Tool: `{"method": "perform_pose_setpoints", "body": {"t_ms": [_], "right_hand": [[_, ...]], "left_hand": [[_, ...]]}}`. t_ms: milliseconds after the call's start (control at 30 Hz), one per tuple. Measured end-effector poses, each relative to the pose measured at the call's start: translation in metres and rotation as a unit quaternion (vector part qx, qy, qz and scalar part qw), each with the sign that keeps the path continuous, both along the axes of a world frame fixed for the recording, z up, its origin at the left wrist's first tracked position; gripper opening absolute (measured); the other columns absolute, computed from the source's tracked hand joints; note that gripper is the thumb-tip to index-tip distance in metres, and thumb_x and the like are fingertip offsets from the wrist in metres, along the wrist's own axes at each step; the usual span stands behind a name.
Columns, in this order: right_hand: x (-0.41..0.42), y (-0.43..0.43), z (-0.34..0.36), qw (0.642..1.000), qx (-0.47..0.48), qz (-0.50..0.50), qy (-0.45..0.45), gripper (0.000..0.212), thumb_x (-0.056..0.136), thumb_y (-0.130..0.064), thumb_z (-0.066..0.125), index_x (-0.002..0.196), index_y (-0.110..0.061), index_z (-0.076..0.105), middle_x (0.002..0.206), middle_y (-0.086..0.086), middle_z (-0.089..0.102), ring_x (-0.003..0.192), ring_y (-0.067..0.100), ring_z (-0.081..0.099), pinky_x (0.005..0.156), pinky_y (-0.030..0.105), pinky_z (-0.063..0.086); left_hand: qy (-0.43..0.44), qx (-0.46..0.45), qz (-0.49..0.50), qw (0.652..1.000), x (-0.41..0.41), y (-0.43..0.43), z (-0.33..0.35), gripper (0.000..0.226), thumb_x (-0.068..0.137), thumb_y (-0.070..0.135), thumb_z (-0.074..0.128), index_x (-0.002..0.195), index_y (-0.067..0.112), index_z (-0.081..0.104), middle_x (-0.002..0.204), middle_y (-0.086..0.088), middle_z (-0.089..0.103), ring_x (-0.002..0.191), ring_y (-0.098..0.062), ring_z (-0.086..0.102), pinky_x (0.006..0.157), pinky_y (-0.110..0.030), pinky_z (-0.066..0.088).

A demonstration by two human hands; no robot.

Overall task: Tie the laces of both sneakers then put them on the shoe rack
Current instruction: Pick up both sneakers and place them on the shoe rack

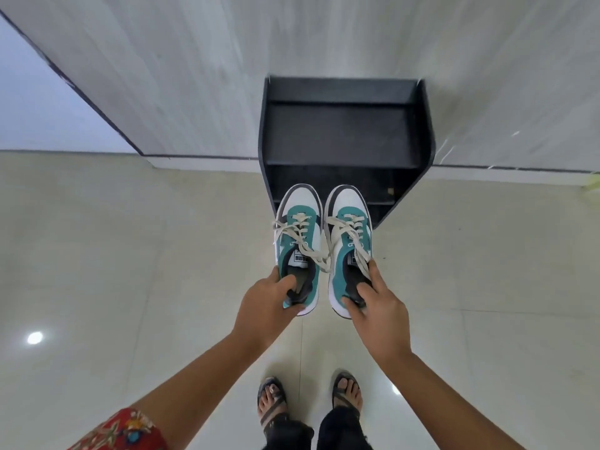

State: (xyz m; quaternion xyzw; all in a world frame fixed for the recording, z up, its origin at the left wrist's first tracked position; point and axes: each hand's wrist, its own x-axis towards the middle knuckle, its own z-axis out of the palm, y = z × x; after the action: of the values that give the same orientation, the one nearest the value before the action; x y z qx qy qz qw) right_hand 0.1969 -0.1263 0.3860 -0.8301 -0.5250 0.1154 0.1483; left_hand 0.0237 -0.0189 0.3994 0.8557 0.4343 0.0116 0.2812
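Two white, teal and grey sneakers hang side by side in the air, toes pointing away from me toward the black shoe rack [422, 141]. My left hand [266, 300] grips the heel collar of the left sneaker [300, 228]. My right hand [376, 303] grips the heel collar of the right sneaker [347, 228]. Both pairs of cream laces are knotted in bows, and their loops dangle between the shoes. The sneakers' toes overlap the rack's lowest shelf in the view.
The stepped black rack stands against a pale marbled wall [194, 76], its shelves bare. Glossy cream floor tiles [130, 254] spread all around. My sandalled feet [272, 401] stand below the hands. A dark-edged doorway opening lies at the far left.
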Motion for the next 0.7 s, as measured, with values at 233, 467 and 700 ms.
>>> {"method": "perform_pose_setpoints", "body": {"t_ms": [233,467,700], "right_hand": [[0.048,0.114,0.028,0.997,0.069,-0.014,-0.012,0.024,0.076,-0.016,0.074,0.074,-0.011,0.051,0.146,0.011,0.046,0.064,0.031,0.064,0.053,0.027,0.048],[0.084,0.216,0.004,0.997,0.07,-0.005,-0.02,0.013,0.083,-0.013,0.066,0.085,-0.006,0.055,0.151,0.014,0.037,0.083,0.038,0.063,0.064,0.037,0.05],[0.089,0.252,-0.006,0.999,0.029,-0.007,-0.017,0.015,0.089,-0.018,0.059,0.1,-0.006,0.058,0.154,0.01,0.032,0.095,0.037,0.061,0.074,0.038,0.05]], "left_hand": [[-0.098,-0.005,0.075,0.992,0.057,0.098,0.033,0.028,0.079,0.02,0.071,0.103,0.013,0.059,0.113,-0.004,0.065,0.092,-0.023,0.062,0.077,-0.02,0.049],[-0.131,0.004,0.132,0.983,0.106,0.185,0.014,0.032,0.078,0.015,0.073,0.105,0.008,0.057,0.109,-0.01,0.066,0.09,-0.022,0.059,0.076,-0.02,0.041],[-0.13,-0.019,0.164,0.978,0.121,0.219,-0.003,0.031,0.077,0.015,0.074,0.102,0.008,0.056,0.108,-0.01,0.067,0.083,-0.019,0.054,0.074,-0.024,0.041]]}}
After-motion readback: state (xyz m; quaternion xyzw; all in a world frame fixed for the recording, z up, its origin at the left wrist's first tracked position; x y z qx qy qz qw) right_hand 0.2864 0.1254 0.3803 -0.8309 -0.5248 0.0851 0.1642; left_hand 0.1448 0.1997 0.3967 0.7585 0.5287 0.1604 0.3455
